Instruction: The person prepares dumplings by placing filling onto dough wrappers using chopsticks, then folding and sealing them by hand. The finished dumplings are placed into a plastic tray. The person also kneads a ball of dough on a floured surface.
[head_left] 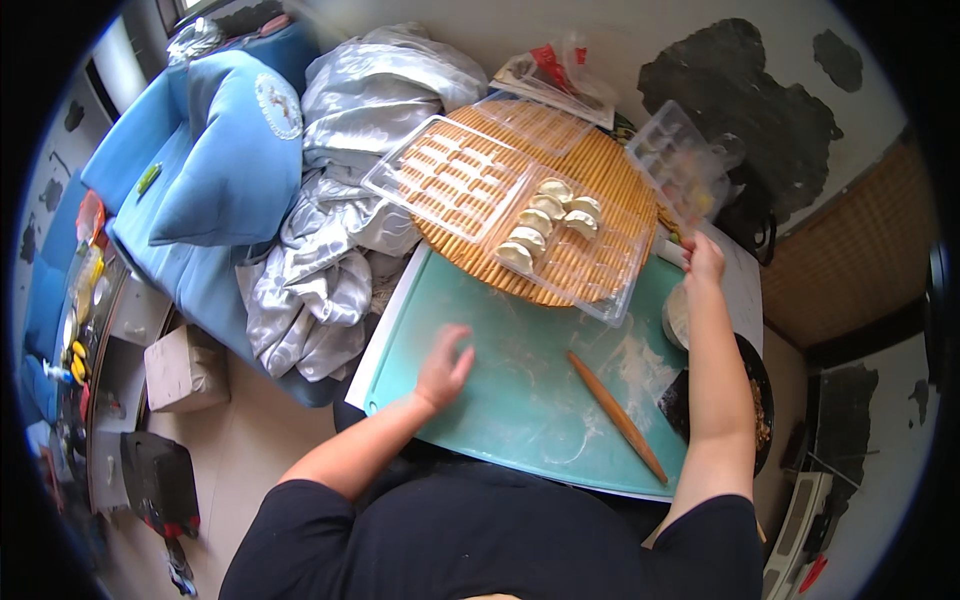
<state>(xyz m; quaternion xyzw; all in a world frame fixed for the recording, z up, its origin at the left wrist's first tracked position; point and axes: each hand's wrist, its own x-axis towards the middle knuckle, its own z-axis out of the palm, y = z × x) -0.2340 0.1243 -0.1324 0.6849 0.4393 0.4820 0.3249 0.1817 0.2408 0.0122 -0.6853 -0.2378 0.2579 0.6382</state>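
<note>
Our left hand (446, 368) hangs wide by the mat's (515, 400) near-left corner; our right hand (704, 260) (we can't tell its grip) by the far-right.

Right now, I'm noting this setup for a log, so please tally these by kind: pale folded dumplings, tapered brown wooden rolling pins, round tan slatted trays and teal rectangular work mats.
Pale folded dumplings: 7
Tapered brown wooden rolling pin: 1
Round tan slatted tray: 1
Teal rectangular work mat: 1
Total: 10
</note>
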